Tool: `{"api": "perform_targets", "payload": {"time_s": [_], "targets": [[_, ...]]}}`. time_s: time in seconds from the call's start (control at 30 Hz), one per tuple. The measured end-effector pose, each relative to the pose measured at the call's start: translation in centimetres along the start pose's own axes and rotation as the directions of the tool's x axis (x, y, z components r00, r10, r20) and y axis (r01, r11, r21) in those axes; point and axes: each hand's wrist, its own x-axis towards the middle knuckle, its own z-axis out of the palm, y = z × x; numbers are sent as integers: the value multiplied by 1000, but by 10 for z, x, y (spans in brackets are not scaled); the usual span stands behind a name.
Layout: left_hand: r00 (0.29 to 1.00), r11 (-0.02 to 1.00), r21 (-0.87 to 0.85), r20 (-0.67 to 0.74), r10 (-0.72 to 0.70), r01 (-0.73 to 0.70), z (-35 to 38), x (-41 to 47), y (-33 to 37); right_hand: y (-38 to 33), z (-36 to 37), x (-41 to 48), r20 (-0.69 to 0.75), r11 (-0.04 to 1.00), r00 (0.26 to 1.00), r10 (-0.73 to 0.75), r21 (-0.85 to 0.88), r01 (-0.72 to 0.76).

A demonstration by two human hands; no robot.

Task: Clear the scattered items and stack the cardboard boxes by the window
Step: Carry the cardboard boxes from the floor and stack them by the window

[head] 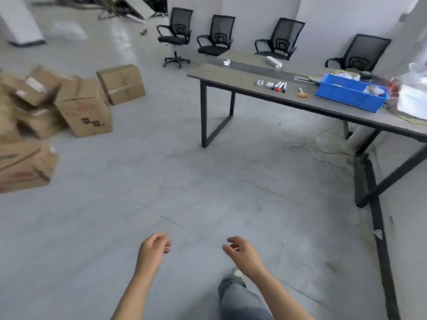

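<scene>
Several brown cardboard boxes lie in a loose heap on the grey floor at the left. One closed box (pixel 121 83) stands a little apart at the back, a printed box (pixel 85 113) leans beside it, and a long box (pixel 24 166) lies nearest at the left edge. My left hand (pixel 153 248) and my right hand (pixel 241 250) hang low in the middle of the view, fingers loosely curled, holding nothing. Both are far from the boxes and over bare floor.
A long grey table (pixel 231 78) on black legs runs along the right, carrying markers (pixel 280 86), a blue bin (pixel 351 93), white items and yellow cable. Several black office chairs (pixel 175 35) line the far wall. My leg and shoe (pixel 238 273) show below.
</scene>
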Motion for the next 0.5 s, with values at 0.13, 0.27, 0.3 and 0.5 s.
{"api": "perform_targets", "payload": {"time_s": [0.13,0.27,0.3,0.5], "targets": [[983,993,-104,-168,-79,62,-56,6,-15,-47,41,31,147,992,986,-80,-82,93],[941,978,-193,-308,-141,84,-104,22,-23,-102,82,63,267,969,950,-163,-138,205],[927,974,-211,-341,-155,85,-116,29,-24,-116,93,72,293,963,939,-178,-147,228],[839,965,-253,-508,-197,73,-194,88,-4,-221,165,143,392,937,876,-281,-86,339]]}}
